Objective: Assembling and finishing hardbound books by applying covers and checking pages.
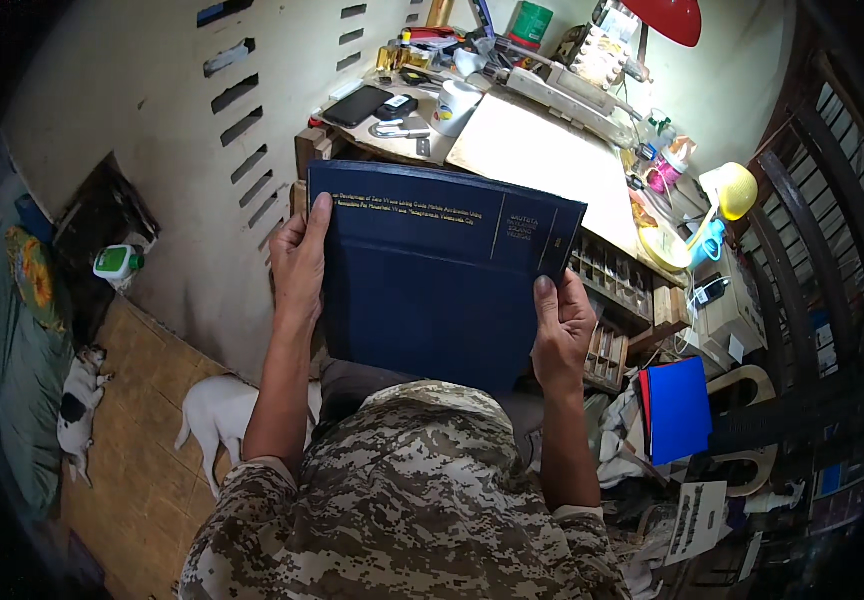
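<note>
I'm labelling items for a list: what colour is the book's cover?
Dark navy blue; the book's cover shows best in the head view.

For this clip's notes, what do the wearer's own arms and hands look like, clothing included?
The left hand and right hand are ungloved. Both forearms are bare, with no watch or bracelet showing. The shirt has a blocky, pixel-like camouflage pattern in browns and pale tones; its sleeves end near the elbows, with plain, paler cuff edges.

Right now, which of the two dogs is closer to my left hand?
The plain white dog, partly hidden by your left forearm; the black-patched dog lies farther left, beside the green cloth.
</note>
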The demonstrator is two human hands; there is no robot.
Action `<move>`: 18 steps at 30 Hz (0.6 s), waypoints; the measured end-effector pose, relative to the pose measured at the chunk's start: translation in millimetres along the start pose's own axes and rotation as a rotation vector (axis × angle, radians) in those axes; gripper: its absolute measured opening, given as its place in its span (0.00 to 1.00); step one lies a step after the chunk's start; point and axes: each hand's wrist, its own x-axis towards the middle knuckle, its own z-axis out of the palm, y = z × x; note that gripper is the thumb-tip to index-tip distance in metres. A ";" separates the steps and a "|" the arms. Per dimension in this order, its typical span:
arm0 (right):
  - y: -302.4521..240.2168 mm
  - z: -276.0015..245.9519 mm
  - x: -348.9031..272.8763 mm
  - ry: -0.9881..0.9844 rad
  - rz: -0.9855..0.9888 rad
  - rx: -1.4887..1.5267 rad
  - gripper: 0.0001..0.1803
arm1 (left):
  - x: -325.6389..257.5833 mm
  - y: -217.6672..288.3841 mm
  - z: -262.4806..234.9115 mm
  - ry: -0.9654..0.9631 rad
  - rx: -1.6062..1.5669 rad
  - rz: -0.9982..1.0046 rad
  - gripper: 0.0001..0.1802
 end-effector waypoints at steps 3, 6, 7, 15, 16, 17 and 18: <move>-0.3 -2.6 -1.2 -0.017 0.017 -0.008 0.13 | -2.4 2.2 1.6 -0.012 -0.007 -0.063 0.19; -1.5 -2.7 -2.0 -0.020 0.026 -0.022 0.13 | -1.2 -0.7 -1.9 -0.033 0.025 -0.060 0.20; -1.8 -2.6 -2.2 -0.021 0.030 -0.026 0.13 | -1.1 -1.4 -2.5 -0.040 0.036 -0.060 0.21; -4.1 -0.5 -1.6 -0.005 0.048 0.004 0.14 | -2.2 4.8 0.3 -0.026 0.022 -0.048 0.21; -4.9 0.0 -1.5 -0.002 0.057 0.003 0.14 | -1.3 3.8 -0.7 -0.029 0.017 -0.049 0.21; -5.1 0.3 -1.5 0.001 0.066 0.001 0.14 | -0.6 2.7 -1.8 -0.032 0.012 -0.050 0.21; -4.8 0.4 -1.3 0.001 0.067 0.000 0.14 | 0.4 1.2 -3.0 -0.032 0.011 -0.051 0.21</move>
